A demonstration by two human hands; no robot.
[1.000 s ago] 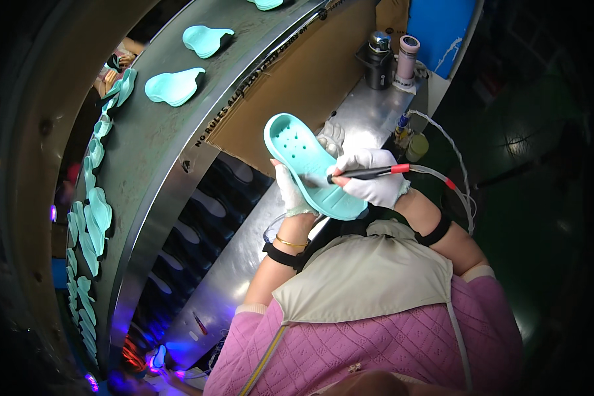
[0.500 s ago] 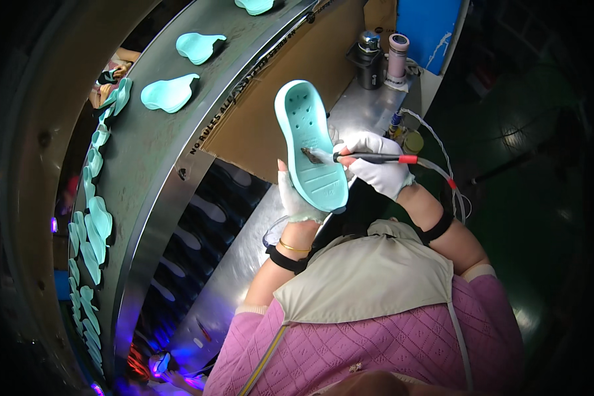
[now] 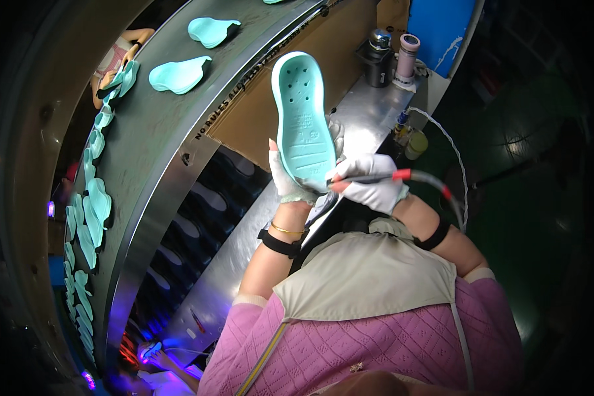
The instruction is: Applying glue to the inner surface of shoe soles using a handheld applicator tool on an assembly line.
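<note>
Just now, drew tubed brush (image 3: 376, 177) from middle of turquoise sole (image 3: 303, 125) to heel (image 3: 314, 169), bringing brushwork to rim. Kept sole raised near table (image 3: 366, 125) in wrapped fingers of left hand (image 3: 286, 179); pinched brush narrowly in fingers of right hand (image 3: 376, 193).

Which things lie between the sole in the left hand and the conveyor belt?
Between the sole and the belt, the head view shows brown cardboard and a metal edge.

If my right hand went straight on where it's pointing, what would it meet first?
Probably the heel end of the turquoise shoe sole, just left of the right hand; depth is unclear.
</note>
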